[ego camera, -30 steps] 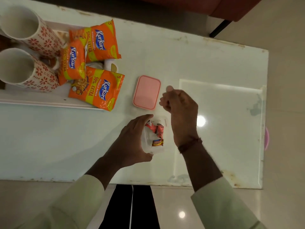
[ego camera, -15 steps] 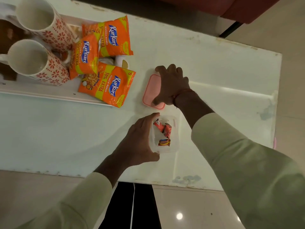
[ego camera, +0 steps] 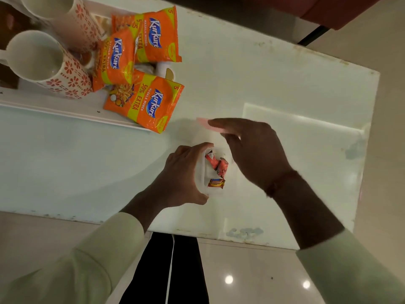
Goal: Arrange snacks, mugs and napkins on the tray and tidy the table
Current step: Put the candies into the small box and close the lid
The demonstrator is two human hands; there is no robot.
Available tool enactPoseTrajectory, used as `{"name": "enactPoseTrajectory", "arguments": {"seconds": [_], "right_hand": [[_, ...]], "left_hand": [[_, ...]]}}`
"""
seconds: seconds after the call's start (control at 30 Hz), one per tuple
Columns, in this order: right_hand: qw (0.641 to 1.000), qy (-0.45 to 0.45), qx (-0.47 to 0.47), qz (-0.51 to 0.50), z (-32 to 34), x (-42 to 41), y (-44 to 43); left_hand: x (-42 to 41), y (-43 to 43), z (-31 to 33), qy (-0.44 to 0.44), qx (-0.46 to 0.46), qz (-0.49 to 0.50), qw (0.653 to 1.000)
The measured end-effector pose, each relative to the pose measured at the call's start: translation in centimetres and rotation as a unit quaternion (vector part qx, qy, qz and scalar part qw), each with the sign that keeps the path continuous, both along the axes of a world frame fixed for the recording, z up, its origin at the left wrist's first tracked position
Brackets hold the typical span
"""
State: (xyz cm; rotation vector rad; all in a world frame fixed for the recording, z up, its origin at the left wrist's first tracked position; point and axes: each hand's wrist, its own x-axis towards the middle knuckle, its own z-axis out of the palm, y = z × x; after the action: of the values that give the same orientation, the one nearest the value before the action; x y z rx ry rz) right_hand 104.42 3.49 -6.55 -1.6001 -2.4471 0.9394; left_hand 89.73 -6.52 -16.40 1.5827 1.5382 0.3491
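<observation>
Nearest the tabletop's (ego camera: 285, 84) front edge, the left hand (ego camera: 179, 176) grips a small clear plastic container (ego camera: 215, 172) from its left side. The thumb lies along the container's near wall and the fingers (ego camera: 197, 147) curl over its far-left rim. The container stands on the tabletop, roughly midway along the front edge and a little in from it. Inside it lie small wrapped candies (ego camera: 217, 165), red-orange, with one yellow-and-blue wrapper at the near end.

Just right of and above the container, the right hand (ego camera: 252, 150) is raised off the surface. Its fingers are closed on a pink lid (ego camera: 205, 123), held tilted and edge-on, blurred by motion. Only the lid's far-left end shows past the fingertips; the rest is hidden behind the hand. The lid sits over the container's far edge, apart from the rim.

Farther back, toward the far-left corner, a white tray (ego camera: 65, 110) carries three orange Kurkure snack packets (ego camera: 144, 102). The nearest packet overhangs the tray's front rim onto the tabletop. Two white mugs (ego camera: 43, 62) with red floral print stand on the tray's left part, touching the packets.
</observation>
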Motion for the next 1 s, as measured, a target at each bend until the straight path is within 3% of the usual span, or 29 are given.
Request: {"name": "enactPoseTrajectory", "arguments": {"seconds": [0.17, 0.57, 0.83, 1.0], "right_hand": [[0.989, 0.005, 0.144, 0.014, -1.3, 1.8, -6.1], [0.99, 0.015, 0.138, -0.014, -3.3, 3.3, -12.7], [0.979, 0.021, 0.201, -0.02, -3.5, 3.9, -11.7], [0.981, 0.012, 0.193, -0.006, -4.2, 3.2, -10.9]], "left_hand": [[0.0, -0.2, -0.4, -0.006, 0.007, 0.006, 1.0], [-0.1, -0.2, -1.3, -0.013, 0.02, 0.005, 1.0], [0.0, -0.3, -1.1, -0.011, 0.019, 0.007, 1.0], [-0.1, -0.5, -1.0, -0.029, 0.009, 0.011, 0.999]]}}
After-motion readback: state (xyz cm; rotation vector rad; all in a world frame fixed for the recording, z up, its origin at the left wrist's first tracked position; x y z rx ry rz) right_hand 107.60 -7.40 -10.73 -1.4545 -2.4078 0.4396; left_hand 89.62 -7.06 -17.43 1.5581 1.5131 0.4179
